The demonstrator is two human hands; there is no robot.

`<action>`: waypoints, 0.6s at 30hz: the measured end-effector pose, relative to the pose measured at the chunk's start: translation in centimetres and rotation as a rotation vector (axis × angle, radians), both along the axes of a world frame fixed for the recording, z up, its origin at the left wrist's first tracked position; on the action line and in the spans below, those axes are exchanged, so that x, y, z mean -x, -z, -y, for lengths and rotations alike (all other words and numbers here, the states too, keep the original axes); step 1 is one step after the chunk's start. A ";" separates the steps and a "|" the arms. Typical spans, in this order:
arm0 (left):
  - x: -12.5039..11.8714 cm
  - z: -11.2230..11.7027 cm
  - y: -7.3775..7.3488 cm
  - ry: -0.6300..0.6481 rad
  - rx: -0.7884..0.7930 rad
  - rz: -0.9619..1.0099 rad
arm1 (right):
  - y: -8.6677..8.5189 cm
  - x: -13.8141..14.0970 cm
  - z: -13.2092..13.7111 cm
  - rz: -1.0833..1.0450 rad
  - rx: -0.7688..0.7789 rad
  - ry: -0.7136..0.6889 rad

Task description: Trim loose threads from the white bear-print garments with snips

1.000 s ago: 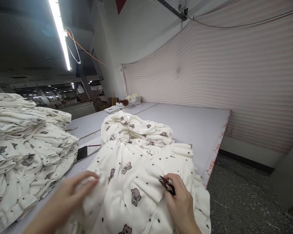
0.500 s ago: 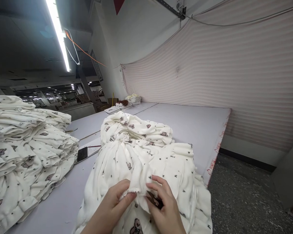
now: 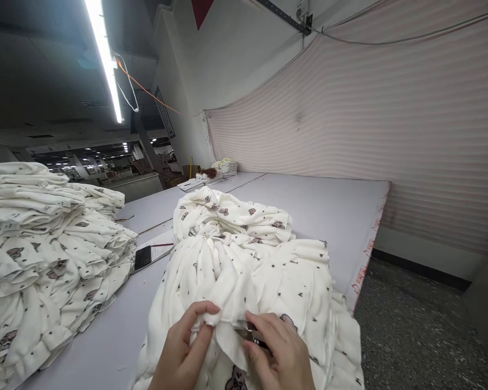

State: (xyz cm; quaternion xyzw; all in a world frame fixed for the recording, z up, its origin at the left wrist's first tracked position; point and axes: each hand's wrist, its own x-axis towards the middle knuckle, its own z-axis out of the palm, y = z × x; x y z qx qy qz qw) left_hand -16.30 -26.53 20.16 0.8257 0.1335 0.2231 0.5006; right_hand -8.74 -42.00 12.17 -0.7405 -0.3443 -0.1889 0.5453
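A white garment (image 3: 264, 281) printed with small bears lies bunched on the pale table (image 3: 329, 211) in front of me. My left hand (image 3: 185, 352) pinches a fold of its edge between thumb and fingers. My right hand (image 3: 280, 357) holds small dark thread snips (image 3: 250, 335), their tips against that same fold, right beside my left fingers. More of the same printed fabric (image 3: 231, 214) is heaped just behind it.
A tall stack of folded bear-print garments (image 3: 44, 244) fills the left side. A phone (image 3: 143, 257) lies on papers beside it. The table edge (image 3: 366, 260) drops to a speckled floor on the right. Small piles (image 3: 223, 167) sit at the far end.
My left hand came in from the left and gathered a fold of the garment. My right hand brought the snips from the right up to that fold.
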 end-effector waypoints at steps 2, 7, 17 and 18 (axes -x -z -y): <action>-0.1 0.0 -0.1 0.013 0.099 -0.031 | -0.2 -0.1 -0.5 0.036 0.010 -0.033; -0.1 0.3 -0.4 0.021 0.351 -0.097 | -1.0 -0.5 -1.2 -0.038 -0.078 -0.140; -0.1 0.0 0.1 -0.095 -0.264 0.052 | -0.6 -0.5 -2.4 -0.127 -0.007 -0.007; 0.0 -0.1 0.2 -0.119 -0.382 0.087 | -1.0 -0.7 -2.3 -0.117 0.002 -0.033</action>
